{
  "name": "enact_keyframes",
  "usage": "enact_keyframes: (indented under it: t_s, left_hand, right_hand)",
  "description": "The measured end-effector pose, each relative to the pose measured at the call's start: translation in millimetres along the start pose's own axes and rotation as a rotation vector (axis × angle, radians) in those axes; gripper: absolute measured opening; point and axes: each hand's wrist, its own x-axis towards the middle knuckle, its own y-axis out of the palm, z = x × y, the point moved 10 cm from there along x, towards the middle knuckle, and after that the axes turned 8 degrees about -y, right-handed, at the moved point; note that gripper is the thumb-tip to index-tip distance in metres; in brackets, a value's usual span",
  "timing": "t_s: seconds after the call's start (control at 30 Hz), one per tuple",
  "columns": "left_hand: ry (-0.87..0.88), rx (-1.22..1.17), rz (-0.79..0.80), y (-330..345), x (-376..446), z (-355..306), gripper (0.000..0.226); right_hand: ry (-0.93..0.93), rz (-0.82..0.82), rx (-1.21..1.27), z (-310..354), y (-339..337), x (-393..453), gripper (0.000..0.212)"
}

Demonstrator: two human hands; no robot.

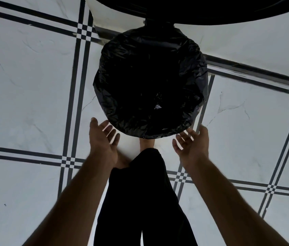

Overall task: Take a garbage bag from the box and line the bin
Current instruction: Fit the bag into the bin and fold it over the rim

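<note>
Dark trousers (140, 201) fill the bottom centre, with 2 bare forearms reaching forward on either side. Left hand (103, 141) and right hand (191, 144) are both released, palms turned inward, fingers spread, holding nothing; each sits just beside the near rim of the bin (150, 82) without clearly touching it. Garbage bag (150, 50) is black and already sits in the bin, its plastic folded over the rim all round and sagging into the dark interior. Lining looks close to done. Risk: the folded edge looks loose and crinkled on the near side, so a nudge or weight inside could pull it off the rim into the bin. Box not in view. Tiled floor (24, 95) lies open left, right and behind; a dark round table (211, 9) overhangs the far side, crowding the rim there.
</note>
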Motion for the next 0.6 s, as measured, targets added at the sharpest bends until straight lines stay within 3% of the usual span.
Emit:
enact_keyframes:
  t_s: [0.2, 0.47, 0.6]
  left_hand:
    - [-0.175, -0.175, 0.2, 28.3, -11.6, 42.4, 0.064]
    - [-0.166, -0.297, 0.152, 32.0, -12.5, 48.7, 0.065]
    - [-0.153, -0.299, 0.148, 29.8, -7.5, 43.4, 0.064]
  right_hand:
    - [0.092, 0.206, 0.262, -22.0, 34.7, -18.8, 0.049]
    - [0.041, 0.144, 0.298, -8.2, 35.3, -1.7, 0.055]
    - [0.012, 0.146, 0.25, 1.1, 35.1, 2.5, 0.049]
